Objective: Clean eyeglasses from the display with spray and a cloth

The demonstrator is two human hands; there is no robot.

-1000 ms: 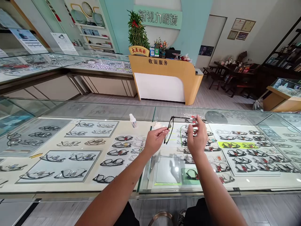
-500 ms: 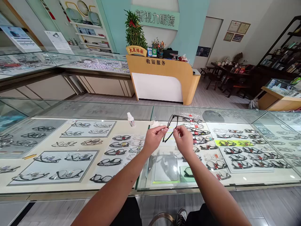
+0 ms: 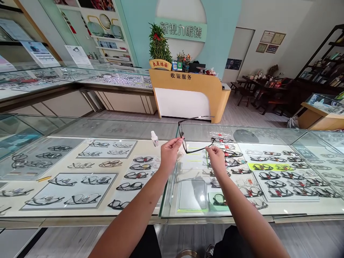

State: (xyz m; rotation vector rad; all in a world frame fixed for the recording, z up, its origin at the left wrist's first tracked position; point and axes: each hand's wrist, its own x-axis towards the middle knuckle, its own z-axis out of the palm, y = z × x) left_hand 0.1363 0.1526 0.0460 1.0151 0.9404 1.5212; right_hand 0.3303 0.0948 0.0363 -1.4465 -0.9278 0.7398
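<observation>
A pair of black-framed glasses (image 3: 185, 143) is held up over the glass display counter, its temples unfolded. My left hand (image 3: 171, 152) pinches the front frame near the lenses. The fingers of my right hand (image 3: 215, 157) are closed on the end of one temple. The other temple stretches away above, past the counter's far side. Behind my left hand, a small white bottle (image 3: 154, 139) stands on the counter, and a crumpled white cloth or tissue (image 3: 179, 154) lies beside that hand.
Many glasses lie in rows under the glass of the counter (image 3: 145, 221). A pencil-like yellow item (image 3: 44, 178) is at the left. Beyond the aisle stands a wooden cashier desk (image 3: 188, 80) with a potted plant (image 3: 159, 44); a dark table (image 3: 260, 84) is at the back right.
The glasses have turned, with one temple now pointing toward my right hand. My right hand has moved from the front frame to that temple's end, farther from my left hand. The view has shifted slightly.
</observation>
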